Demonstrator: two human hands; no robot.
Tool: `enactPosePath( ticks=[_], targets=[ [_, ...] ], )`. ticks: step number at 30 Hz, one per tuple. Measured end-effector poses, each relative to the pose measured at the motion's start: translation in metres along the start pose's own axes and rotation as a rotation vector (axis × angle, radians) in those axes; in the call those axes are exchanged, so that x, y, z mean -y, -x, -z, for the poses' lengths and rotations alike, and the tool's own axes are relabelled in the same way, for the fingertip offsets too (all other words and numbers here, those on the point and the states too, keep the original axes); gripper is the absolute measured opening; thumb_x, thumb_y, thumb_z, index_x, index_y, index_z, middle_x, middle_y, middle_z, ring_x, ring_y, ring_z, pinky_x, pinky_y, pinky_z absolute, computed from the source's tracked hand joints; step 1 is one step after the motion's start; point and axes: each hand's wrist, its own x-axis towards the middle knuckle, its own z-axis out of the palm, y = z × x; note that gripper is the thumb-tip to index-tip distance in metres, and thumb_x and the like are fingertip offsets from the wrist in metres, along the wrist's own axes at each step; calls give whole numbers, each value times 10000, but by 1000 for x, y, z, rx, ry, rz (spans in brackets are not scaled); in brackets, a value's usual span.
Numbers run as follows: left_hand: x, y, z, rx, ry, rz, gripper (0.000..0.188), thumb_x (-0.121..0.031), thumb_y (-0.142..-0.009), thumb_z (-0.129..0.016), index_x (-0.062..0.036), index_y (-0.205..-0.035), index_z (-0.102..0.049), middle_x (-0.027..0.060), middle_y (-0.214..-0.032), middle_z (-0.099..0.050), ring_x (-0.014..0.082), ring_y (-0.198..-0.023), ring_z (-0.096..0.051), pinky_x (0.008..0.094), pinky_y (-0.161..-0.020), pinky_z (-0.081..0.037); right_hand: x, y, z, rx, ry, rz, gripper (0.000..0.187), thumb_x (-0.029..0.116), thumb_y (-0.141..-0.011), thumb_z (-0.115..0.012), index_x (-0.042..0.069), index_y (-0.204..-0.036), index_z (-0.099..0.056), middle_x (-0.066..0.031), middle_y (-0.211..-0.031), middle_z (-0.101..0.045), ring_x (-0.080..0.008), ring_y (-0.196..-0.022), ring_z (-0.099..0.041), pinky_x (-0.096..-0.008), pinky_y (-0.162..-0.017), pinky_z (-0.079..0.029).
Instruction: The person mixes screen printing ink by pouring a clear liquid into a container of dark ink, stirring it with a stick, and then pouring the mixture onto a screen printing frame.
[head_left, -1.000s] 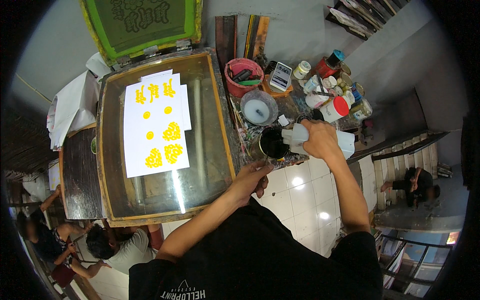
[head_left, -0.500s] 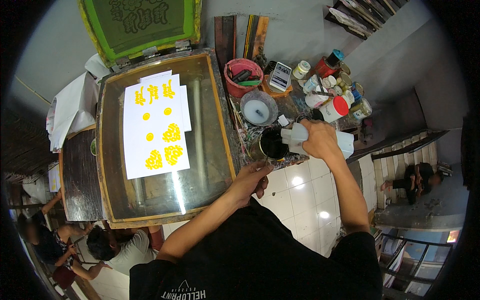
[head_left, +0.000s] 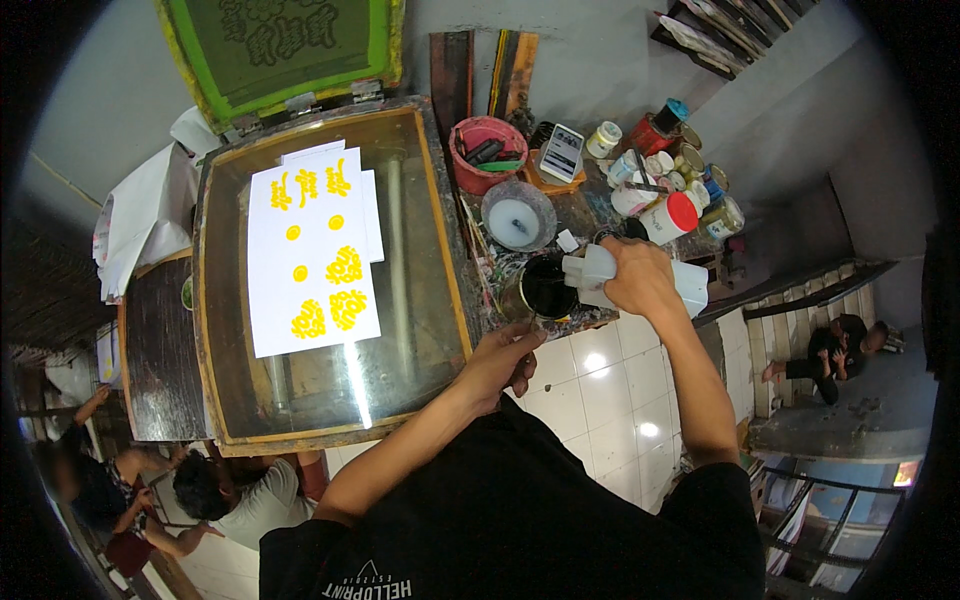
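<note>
My right hand (head_left: 640, 278) is closed around a translucent white plastic jug (head_left: 690, 289), which lies tilted with its mouth to the left. The mouth is over the edge of an open can (head_left: 513, 303) with dark contents. Whether liquid is flowing out is too dark to tell. My left hand (head_left: 505, 362) is at the near side of this can, thumb and fingers pinched together by its rim. A thin piece seems to rise from the pinch, too small to name.
Left is a glass-topped frame (head_left: 425, 330) bearing white paper (head_left: 315, 250) with yellow prints; a green-edged screen (head_left: 290, 60) stands raised behind. Around the can are a grey bowl (head_left: 518, 216), pink bucket (head_left: 487, 155), phone (head_left: 560, 152) and several jars (head_left: 668, 217). Other people sit farther off.
My hands, the jug and the can stay practically where they were. At the far right, the seated person has shifted their arms and head slightly.
</note>
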Motion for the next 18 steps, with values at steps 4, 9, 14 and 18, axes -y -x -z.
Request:
enactPosePath(
  ticks=[4, 9, 14, 18],
  targets=[
    [2, -1, 1, 0, 9, -1, 431, -296, -967, -658, 14, -1249, -560, 14, -603, -531, 108, -400, -481, 254, -377, -373, -1, -1, -2, 20, 1, -11, 393, 94, -668, -642, 72, -1061, -640, -189, -984, -701, -408, -955, -660, -500, -832, -523],
    [3, -2, 2, 17, 19, -4, 415, -296, -971, -651, 3, -1245, -562, 10, -604, -532, 107, -400, -481, 254, -377, -375, 0, 0, -2, 5, -13, -25, 384, 89, -666, -640, 74, -1050, -643, -200, -987, -699, -413, -951, -661, -500, -829, -525],
    [2, -3, 3, 9, 8, 1, 395, -291, -973, -648, -5, -1233, -567, 10, -607, -534, 108, -405, -484, 253, -379, -376, -1, -1, 0, 46, -24, -33, 385, 76, -661, -640, 67, -1045, -646, -208, -963, -702, -418, -935, -665, -493, -823, -526],
    [1, -3, 2, 6, 14, -2, 395, -286, -973, -648, -1, -1234, -566, 10, -608, -531, 107, -411, -490, 253, -384, -380, -3, 1, -4, -16, -31, -14, 410, 72, -656, -643, 68, -1066, -650, -210, -944, -705, -419, -929, -666, -492, -822, -527]
  ],
)
